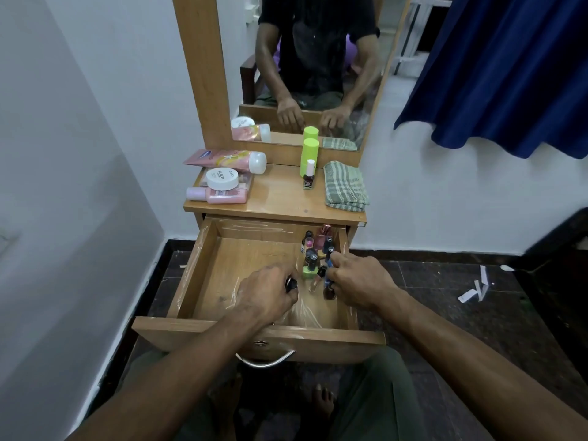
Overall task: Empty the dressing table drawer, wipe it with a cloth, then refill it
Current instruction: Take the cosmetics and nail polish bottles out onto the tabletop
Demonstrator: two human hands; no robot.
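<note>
The wooden drawer (pixel 203 272) is pulled out wide. Several small nail polish bottles (pixel 315 249) stand in its right rear corner, and the left part of its floor is bare. My left hand (pixel 267 291) is inside the drawer, closed around a small bottle with a black cap (pixel 291 284). My right hand (pixel 359 284) is at the drawer's right side, gripping dark bottles (pixel 329 289), one with a blue cap. On the table top lie a folded green checked cloth (pixel 345 186), a lime green bottle (pixel 309 157) and a dark nail polish bottle (pixel 308 178).
At the table top's left sit a pink tube (pixel 222 159), a white jar (pixel 221 178) and a pink bottle (pixel 219 195). A mirror (pixel 318 65) stands behind. White wall on the left, blue curtain (pixel 509 74) on the right. A metal handle (pixel 264 361) hangs over my knees.
</note>
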